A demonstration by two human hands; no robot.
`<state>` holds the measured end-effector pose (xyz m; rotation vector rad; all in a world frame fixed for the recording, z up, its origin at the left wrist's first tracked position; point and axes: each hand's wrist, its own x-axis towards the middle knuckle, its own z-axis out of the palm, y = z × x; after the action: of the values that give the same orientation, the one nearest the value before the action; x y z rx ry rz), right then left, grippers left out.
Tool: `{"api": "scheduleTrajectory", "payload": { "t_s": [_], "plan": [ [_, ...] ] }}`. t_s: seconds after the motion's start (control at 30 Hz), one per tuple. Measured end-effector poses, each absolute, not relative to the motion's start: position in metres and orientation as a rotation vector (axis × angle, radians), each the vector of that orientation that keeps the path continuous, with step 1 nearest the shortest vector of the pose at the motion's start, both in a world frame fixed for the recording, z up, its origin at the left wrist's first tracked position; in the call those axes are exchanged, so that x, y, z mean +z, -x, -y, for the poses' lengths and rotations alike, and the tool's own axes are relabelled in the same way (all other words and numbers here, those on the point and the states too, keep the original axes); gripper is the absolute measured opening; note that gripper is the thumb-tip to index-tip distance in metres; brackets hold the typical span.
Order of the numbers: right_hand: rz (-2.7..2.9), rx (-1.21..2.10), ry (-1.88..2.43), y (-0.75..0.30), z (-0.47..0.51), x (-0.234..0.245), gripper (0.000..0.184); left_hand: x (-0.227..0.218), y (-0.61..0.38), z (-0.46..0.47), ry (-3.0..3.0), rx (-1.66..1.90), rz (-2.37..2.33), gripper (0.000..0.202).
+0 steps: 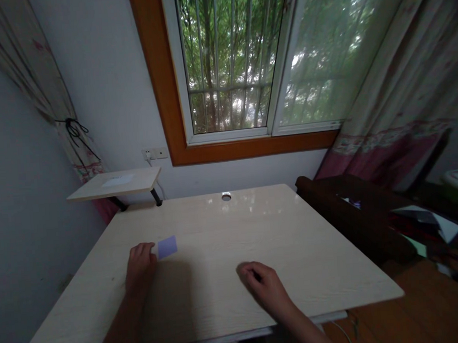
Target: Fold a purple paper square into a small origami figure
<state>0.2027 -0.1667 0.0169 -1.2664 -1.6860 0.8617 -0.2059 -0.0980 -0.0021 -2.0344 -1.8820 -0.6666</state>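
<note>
A small purple square of paper lies flat on the left part of a pale wood-grain desk. My left hand rests on the desktop just left of the paper. Its thumb and index finger are apart, with a narrow gap between the fingertips and the paper's edge. Further right, my right hand lies on the desk near the front edge, fingers curled into a loose fist. I see nothing in it.
A small raised shelf on black legs stands at the desk's back left, with a white sheet on it. A round cable hole sits at the back edge. Right of the desk is a dark brown sofa with papers on it.
</note>
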Motion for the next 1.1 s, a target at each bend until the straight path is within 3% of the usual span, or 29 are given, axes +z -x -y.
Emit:
{"api": "scheduleTrajectory", "payload": {
  "t_s": [0.57,0.77,1.1],
  "plan": [
    [1.684,0.834,1.276,-0.2,0.167,0.015,0.025,-0.002,0.207,0.106,2.11,-0.854,1.92,0.03],
    [1.514,1.135,1.24,-0.226,0.14,0.014,0.031,-0.008,0.211,0.1,2.201,-0.835,1.938,0.03],
    [1.444,0.774,1.374,-0.26,0.104,0.008,0.036,-0.005,0.208,0.108,2.076,-0.94,1.935,0.03]
  ]
}}
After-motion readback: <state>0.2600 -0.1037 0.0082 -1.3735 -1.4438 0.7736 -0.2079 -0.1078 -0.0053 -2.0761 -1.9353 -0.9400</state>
